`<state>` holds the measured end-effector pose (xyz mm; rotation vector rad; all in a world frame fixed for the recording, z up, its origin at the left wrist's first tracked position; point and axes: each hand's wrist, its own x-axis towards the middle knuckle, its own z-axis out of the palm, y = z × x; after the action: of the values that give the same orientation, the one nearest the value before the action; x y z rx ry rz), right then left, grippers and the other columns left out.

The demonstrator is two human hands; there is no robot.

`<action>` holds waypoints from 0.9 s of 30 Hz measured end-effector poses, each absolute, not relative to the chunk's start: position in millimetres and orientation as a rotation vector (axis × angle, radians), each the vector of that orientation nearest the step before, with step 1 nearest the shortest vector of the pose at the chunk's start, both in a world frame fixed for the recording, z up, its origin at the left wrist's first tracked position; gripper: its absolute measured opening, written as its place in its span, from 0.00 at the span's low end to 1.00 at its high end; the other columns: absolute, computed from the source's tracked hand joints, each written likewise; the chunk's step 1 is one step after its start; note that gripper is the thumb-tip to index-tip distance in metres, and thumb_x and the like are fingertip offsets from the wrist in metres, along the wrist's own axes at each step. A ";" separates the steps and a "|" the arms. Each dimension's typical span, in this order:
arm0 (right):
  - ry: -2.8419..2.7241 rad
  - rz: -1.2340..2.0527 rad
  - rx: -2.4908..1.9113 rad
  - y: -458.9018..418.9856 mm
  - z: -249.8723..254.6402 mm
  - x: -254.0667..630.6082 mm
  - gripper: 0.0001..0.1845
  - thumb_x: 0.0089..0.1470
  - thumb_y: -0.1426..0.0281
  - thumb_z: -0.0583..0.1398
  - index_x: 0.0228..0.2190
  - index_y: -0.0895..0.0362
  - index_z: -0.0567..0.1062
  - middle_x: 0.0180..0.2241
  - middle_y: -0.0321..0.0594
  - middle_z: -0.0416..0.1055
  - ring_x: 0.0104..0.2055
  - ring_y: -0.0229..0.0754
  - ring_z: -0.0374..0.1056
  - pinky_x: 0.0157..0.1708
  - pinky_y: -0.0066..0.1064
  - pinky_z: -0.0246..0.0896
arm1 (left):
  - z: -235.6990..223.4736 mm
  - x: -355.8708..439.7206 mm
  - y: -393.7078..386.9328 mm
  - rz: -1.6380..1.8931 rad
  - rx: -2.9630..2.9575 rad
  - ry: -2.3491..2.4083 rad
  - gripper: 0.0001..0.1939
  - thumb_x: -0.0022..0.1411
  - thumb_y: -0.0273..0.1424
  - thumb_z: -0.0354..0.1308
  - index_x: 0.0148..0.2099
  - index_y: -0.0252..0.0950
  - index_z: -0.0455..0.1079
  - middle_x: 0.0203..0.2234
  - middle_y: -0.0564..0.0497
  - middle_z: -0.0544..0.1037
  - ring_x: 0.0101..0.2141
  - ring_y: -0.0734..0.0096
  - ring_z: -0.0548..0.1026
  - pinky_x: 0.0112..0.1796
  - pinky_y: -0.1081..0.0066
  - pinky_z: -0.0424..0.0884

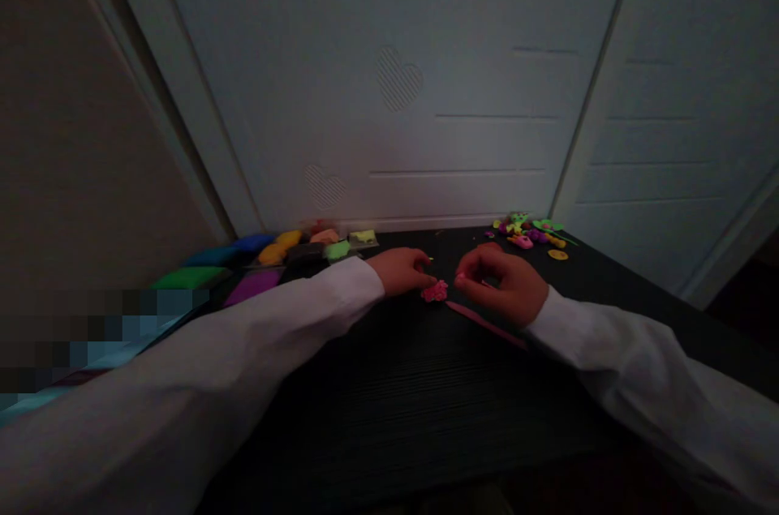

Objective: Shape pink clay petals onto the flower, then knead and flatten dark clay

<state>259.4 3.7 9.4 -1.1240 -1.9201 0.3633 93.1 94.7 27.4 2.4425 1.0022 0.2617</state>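
Note:
A small bumpy pink clay piece (435, 291) lies on the dark table in front of me. My left hand (400, 271) is at its left, thumb at the upper edge of the piece and forefinger held apart above it. On the other side, my right hand (508, 285) pinches a little pink lump of clay (461, 277) between thumb and forefinger, just above the table. Beneath the right hand lies a long thin pink modelling tool (484, 322), slanting, its right end near my sleeve.
Coloured clay packs (286, 243) line the table's left and back edge, among them an opened light green pack (338, 251) and a yellow one (363, 238). Finished-looking colourful clay shapes (529, 233) cluster at the back right, near a yellow disc (557, 255). A white panel (462, 199) rises behind the table.

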 end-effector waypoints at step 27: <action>-2.002 0.412 -1.092 -24.7 8.8 233.1 0.04 0.47 0.71 0.56 0.29 0.58 0.67 0.25 0.34 0.66 0.28 0.33 0.62 0.29 0.26 0.59 | 6.5 35.9 30.4 0.567 1.333 0.664 0.30 0.44 0.19 0.60 0.50 0.38 0.57 0.33 0.53 0.68 0.30 0.75 0.72 0.34 0.71 0.67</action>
<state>233.1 -24.7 8.8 -1.0916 -2.0017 0.4119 35.9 30.4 6.5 1.3329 0.6638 0.5671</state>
